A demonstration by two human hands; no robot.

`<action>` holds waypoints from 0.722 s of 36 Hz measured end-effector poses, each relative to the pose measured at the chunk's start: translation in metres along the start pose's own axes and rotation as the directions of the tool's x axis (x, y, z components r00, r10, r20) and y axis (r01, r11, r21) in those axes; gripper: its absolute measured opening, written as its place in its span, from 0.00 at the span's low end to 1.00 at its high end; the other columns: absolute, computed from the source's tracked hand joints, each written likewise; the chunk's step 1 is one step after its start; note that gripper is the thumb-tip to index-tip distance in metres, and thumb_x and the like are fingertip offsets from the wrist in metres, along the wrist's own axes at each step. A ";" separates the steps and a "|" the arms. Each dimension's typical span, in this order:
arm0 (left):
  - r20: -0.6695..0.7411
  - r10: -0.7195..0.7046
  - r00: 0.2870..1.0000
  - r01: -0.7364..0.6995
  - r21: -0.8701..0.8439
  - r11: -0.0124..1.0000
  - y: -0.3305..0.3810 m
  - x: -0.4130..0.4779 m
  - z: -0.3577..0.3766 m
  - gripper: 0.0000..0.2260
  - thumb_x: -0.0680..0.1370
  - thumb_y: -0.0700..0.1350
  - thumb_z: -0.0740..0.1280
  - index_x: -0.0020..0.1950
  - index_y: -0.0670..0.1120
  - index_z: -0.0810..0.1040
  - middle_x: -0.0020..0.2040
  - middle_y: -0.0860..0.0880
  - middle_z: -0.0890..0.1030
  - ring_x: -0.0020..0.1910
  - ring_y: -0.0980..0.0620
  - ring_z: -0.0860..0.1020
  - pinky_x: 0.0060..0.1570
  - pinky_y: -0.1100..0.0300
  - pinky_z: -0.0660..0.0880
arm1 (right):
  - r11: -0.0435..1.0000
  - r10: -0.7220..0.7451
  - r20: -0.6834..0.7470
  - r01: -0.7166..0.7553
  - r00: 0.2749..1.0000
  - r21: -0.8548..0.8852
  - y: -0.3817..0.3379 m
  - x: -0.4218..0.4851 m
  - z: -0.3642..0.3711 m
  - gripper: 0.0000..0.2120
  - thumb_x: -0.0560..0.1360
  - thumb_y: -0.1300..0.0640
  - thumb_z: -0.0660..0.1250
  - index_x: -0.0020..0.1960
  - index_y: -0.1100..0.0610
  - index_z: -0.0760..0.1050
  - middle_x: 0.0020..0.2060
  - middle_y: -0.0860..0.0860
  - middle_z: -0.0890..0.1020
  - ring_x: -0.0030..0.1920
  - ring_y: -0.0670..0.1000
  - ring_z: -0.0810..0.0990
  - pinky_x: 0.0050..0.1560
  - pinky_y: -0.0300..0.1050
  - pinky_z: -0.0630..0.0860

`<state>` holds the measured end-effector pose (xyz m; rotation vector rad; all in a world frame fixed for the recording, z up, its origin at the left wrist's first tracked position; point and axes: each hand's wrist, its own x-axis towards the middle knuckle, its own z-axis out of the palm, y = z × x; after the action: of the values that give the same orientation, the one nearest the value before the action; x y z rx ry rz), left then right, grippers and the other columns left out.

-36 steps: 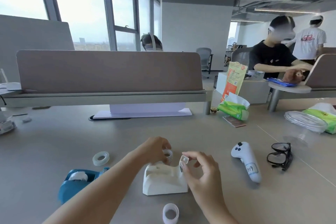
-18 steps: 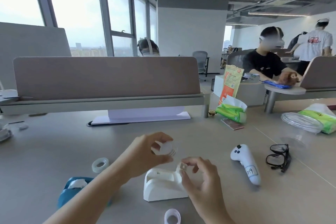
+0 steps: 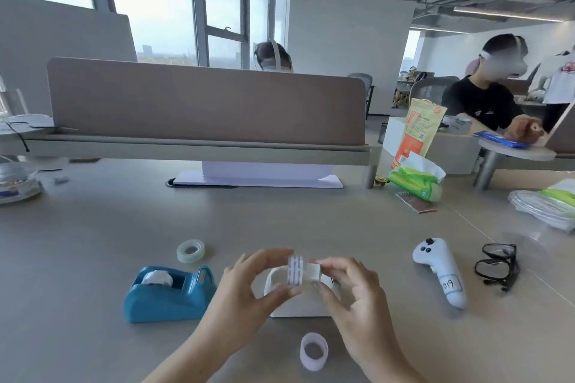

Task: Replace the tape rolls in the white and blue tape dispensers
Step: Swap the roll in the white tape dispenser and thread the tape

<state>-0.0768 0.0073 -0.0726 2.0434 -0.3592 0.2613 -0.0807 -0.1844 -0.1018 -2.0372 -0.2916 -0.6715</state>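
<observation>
The white tape dispenser (image 3: 277, 308) stands on the desk in front of me, partly hidden by my hands. Above it my left hand (image 3: 245, 292) pinches a small tape roll (image 3: 295, 269) between thumb and fingers. My right hand (image 3: 351, 295) pinches the white hub piece (image 3: 314, 272) sticking out of that roll's right side. The blue tape dispenser (image 3: 169, 294) sits to the left with a white roll in its well. A clear tape roll (image 3: 190, 250) lies behind the blue one. Another whitish roll (image 3: 313, 351) stands on the desk nearest me.
A white controller (image 3: 440, 270) and black glasses (image 3: 497, 266) lie to the right. Green tissue packs (image 3: 417, 183), an orange bag and plastic wrapping are at the back right. A desk divider (image 3: 205, 102) runs across the back. People sit beyond it.
My left hand lifted the small roll out of the white dispenser and turned it edge-on. My right hand left the dispenser's cutter end and took hold of the roll's hub.
</observation>
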 end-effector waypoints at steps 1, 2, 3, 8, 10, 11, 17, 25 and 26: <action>0.005 0.003 1.000 -0.003 -0.011 1.000 0.001 -0.001 0.000 0.21 0.66 0.64 0.72 0.58 0.70 0.75 0.55 0.73 0.79 0.62 0.64 0.74 0.68 0.49 0.67 | 1.000 0.002 0.006 -0.002 1.000 0.003 0.000 0.000 0.001 0.14 0.70 0.52 0.74 0.52 0.39 0.76 0.51 0.35 0.82 0.57 0.46 0.80 0.60 0.53 0.75; 0.009 0.004 1.000 -0.004 -0.017 1.000 0.002 -0.002 0.001 0.20 0.67 0.62 0.74 0.57 0.70 0.75 0.55 0.73 0.80 0.62 0.64 0.74 0.69 0.48 0.67 | 1.000 0.001 0.009 -0.001 1.000 0.006 -0.001 0.000 0.002 0.14 0.70 0.51 0.73 0.52 0.38 0.76 0.51 0.34 0.81 0.58 0.47 0.80 0.60 0.53 0.75; 0.011 0.003 1.000 -0.002 -0.021 1.000 0.003 -0.002 0.001 0.19 0.68 0.60 0.74 0.57 0.70 0.75 0.55 0.72 0.80 0.62 0.64 0.75 0.68 0.47 0.67 | 1.000 -0.004 0.009 0.004 1.000 0.011 -0.001 -0.001 0.002 0.13 0.70 0.47 0.72 0.52 0.38 0.76 0.52 0.34 0.81 0.58 0.49 0.79 0.60 0.53 0.75; 0.009 -0.017 1.000 0.017 -0.051 0.999 0.003 -0.002 0.001 0.19 0.66 0.63 0.73 0.56 0.70 0.76 0.55 0.70 0.81 0.62 0.62 0.76 0.68 0.47 0.69 | 0.998 -0.040 0.002 0.040 0.999 0.039 -0.006 -0.002 0.005 0.15 0.68 0.32 0.67 0.52 0.34 0.74 0.51 0.34 0.80 0.59 0.53 0.79 0.61 0.53 0.74; 0.010 -0.024 1.000 0.025 -0.063 0.998 0.004 -0.002 0.001 0.21 0.65 0.65 0.72 0.56 0.70 0.76 0.55 0.70 0.81 0.62 0.62 0.76 0.68 0.48 0.70 | 0.998 -0.042 0.009 0.042 0.999 0.036 -0.006 -0.002 0.005 0.16 0.67 0.31 0.67 0.52 0.34 0.75 0.51 0.36 0.81 0.60 0.52 0.78 0.61 0.51 0.74; 0.012 -0.025 1.000 0.025 -0.064 0.998 0.004 -0.002 0.001 0.21 0.64 0.65 0.72 0.56 0.70 0.76 0.55 0.70 0.81 0.62 0.63 0.76 0.68 0.48 0.70 | 0.999 -0.043 0.010 0.043 0.999 0.028 -0.007 -0.002 0.005 0.15 0.67 0.34 0.68 0.52 0.34 0.75 0.51 0.36 0.81 0.60 0.50 0.77 0.61 0.49 0.74; 0.036 -0.031 0.999 0.034 -0.069 0.997 0.008 -0.004 0.002 0.21 0.64 0.63 0.72 0.56 0.71 0.76 0.54 0.71 0.81 0.60 0.66 0.76 0.68 0.50 0.71 | 0.993 -0.102 -0.034 0.100 0.994 -0.060 -0.012 0.002 0.001 0.12 0.69 0.42 0.69 0.52 0.40 0.79 0.48 0.37 0.81 0.52 0.39 0.75 0.57 0.43 0.67; 0.026 -0.066 0.997 0.070 -0.151 0.986 0.009 -0.004 0.001 0.18 0.67 0.60 0.73 0.55 0.61 0.81 0.52 0.64 0.85 0.57 0.68 0.79 0.65 0.53 0.74 | 0.987 -0.149 -0.054 0.145 0.987 -0.071 -0.015 0.001 -0.002 0.12 0.71 0.45 0.68 0.54 0.41 0.83 0.49 0.34 0.82 0.51 0.39 0.76 0.55 0.45 0.69; 0.018 -0.071 0.997 0.073 -0.165 0.984 0.009 -0.004 0.001 0.17 0.68 0.60 0.73 0.55 0.60 0.81 0.52 0.63 0.85 0.57 0.67 0.80 0.65 0.51 0.75 | 0.986 -0.150 -0.036 0.146 0.988 -0.077 -0.017 0.001 -0.002 0.13 0.71 0.45 0.68 0.55 0.40 0.82 0.51 0.32 0.82 0.52 0.39 0.76 0.56 0.42 0.69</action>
<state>-0.0837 0.0029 -0.0668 1.8907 -0.3032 0.1695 -0.0884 -0.1771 -0.0889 -2.0832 -0.4019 -0.8266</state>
